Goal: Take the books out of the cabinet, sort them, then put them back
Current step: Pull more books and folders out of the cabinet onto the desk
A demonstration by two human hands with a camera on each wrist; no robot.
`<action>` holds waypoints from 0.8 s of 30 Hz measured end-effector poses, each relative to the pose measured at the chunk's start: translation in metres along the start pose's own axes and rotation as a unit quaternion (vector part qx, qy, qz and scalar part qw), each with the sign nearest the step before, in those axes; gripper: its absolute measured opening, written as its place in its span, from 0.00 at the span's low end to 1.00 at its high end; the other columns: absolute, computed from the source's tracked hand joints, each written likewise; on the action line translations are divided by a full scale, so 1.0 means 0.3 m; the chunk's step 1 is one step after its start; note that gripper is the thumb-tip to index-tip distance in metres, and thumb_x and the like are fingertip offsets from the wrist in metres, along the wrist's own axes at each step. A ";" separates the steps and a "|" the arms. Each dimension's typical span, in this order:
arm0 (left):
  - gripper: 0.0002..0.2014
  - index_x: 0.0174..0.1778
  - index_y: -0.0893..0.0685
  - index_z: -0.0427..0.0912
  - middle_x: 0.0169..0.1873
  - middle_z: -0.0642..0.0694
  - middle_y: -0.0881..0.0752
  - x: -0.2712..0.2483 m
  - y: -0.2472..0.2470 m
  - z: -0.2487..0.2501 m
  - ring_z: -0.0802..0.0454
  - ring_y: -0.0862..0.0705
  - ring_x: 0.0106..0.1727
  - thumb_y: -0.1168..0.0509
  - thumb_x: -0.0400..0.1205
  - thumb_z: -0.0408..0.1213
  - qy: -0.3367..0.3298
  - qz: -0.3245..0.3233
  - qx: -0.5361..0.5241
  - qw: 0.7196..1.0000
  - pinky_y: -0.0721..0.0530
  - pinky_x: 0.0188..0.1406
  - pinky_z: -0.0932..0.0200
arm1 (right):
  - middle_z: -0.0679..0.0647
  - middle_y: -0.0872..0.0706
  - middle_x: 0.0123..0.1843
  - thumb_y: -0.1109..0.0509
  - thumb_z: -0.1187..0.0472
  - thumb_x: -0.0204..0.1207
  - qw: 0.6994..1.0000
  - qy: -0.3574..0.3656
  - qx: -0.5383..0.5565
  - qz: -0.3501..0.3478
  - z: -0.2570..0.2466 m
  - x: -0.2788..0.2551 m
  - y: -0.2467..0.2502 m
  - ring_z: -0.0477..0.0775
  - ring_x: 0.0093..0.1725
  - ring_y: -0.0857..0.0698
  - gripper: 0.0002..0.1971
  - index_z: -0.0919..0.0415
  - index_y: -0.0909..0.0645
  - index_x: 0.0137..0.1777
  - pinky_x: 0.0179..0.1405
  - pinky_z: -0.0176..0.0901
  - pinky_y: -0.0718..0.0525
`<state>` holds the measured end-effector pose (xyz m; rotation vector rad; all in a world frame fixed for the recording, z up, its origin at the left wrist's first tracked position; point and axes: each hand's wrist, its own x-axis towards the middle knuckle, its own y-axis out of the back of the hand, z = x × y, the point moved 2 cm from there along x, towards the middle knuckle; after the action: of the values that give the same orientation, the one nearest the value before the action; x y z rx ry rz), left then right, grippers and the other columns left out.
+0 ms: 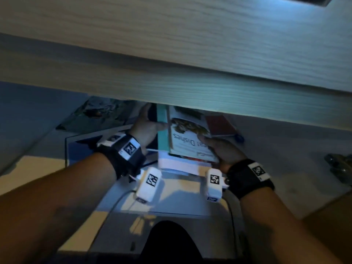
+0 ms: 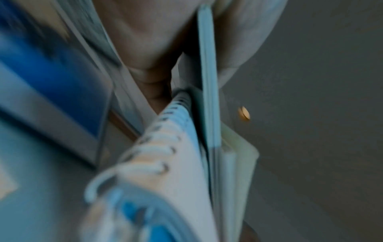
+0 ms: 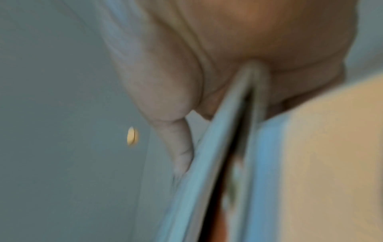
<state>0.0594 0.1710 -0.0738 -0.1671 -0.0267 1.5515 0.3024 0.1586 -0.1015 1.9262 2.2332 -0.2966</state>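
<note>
Dim bluish light covered the scene, and a pale wood-grain cabinet panel (image 1: 171, 60) filled the upper half of the head view, its lower edge overhanging the opening. Below that edge, a bundle of books stood upright on edge between both hands. The left hand (image 1: 147, 126) clasped the bundle's left face, thumb and fingers curled round a teal-edged book (image 1: 162, 128). The right hand (image 1: 222, 149) gripped the near right corner of a cookbook (image 1: 188, 138), its cover facing right and its title upside down to the wearer. The left wrist view showed a spiral-bound notebook (image 2: 165, 147) pressed into the same bundle.

The bundle's long axis ran away from the body, into the opening; both hands lay at about equal reach, one on each flank. Whether the bundle was entering or leaving could not be told.

Clearance overhead was tight: the tops of the books sat just beneath the panel edge. To the left, a magazine (image 1: 99, 115) lay flat, near the left hand. To the right, a red book (image 1: 221, 124) lay flat, just beside the cookbook. A pale stack (image 1: 177, 164) lay beneath the bundle's near end, so open room appeared mainly toward the body
</note>
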 end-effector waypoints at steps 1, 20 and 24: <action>0.40 0.77 0.26 0.50 0.71 0.39 0.17 0.025 0.077 0.009 0.35 0.15 0.65 0.16 0.70 0.38 0.040 -0.015 0.031 0.999 0.11 0.55 0.37 | 0.71 0.09 0.60 0.24 0.52 0.81 1.000 0.001 -0.023 -0.010 0.000 0.007 -0.062 0.73 0.61 0.10 0.22 0.72 0.13 0.64 0.65 0.63 0.12; 0.44 0.25 0.35 0.48 0.22 0.48 0.36 -0.018 0.608 -0.073 0.49 0.38 0.22 0.52 0.52 0.93 0.141 -0.016 0.628 0.765 0.35 0.34 0.55 | 0.63 0.07 0.60 0.30 0.46 0.84 0.986 -0.124 -0.049 -0.102 0.154 -0.020 -0.439 0.65 0.58 0.08 0.19 0.58 0.16 0.66 0.62 0.60 0.10; 0.62 0.62 0.21 0.37 0.55 0.34 0.16 -0.047 0.644 -0.136 0.40 0.17 0.49 0.48 0.53 0.91 0.142 0.032 0.638 0.756 0.20 0.50 0.52 | 0.70 0.07 0.51 0.26 0.51 0.83 0.994 -0.066 -0.059 -0.064 0.149 -0.007 -0.452 0.68 0.48 0.07 0.18 0.65 0.16 0.63 0.55 0.70 0.09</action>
<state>-0.1277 0.1554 -0.1368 0.6982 1.2729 1.2902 0.1687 0.1255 -0.1392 1.6595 2.2369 -0.2933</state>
